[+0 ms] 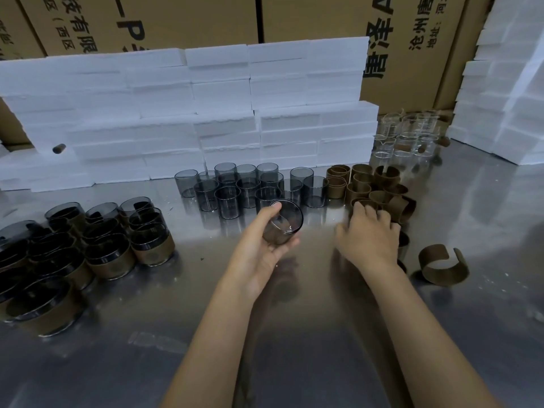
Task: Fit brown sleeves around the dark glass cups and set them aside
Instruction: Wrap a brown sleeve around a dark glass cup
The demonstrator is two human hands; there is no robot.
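Now the left hand (pixel 259 248) holds one dark glass cup (pixel 283 222) tilted above the steel table (pixel 294 334), its fingers curled round the cup's wall with the thumb near the rim and the mouth turned toward the camera; this cup wears no sleeve. Just to its right, the right hand (pixel 368 237) reaches palm-down into the pile of brown sleeves (pixel 374 187), fingers loosely spread and resting on the nearest ones; whether they pinch a sleeve cannot be told. One open sleeve (pixel 443 266) lies apart on the table, to the right of that wrist. Behind the held cup stands a cluster of bare dark cups (pixel 244 187), upright and close together. At the far left sits a group of cups already wrapped in brown sleeves (pixel 73 251), packed side by side. Clear glass beakers (pixel 406 136) stand behind the sleeve pile, and stacked white foam blocks (pixel 191 113) line the back of the table before cardboard boxes (pixel 323 16).
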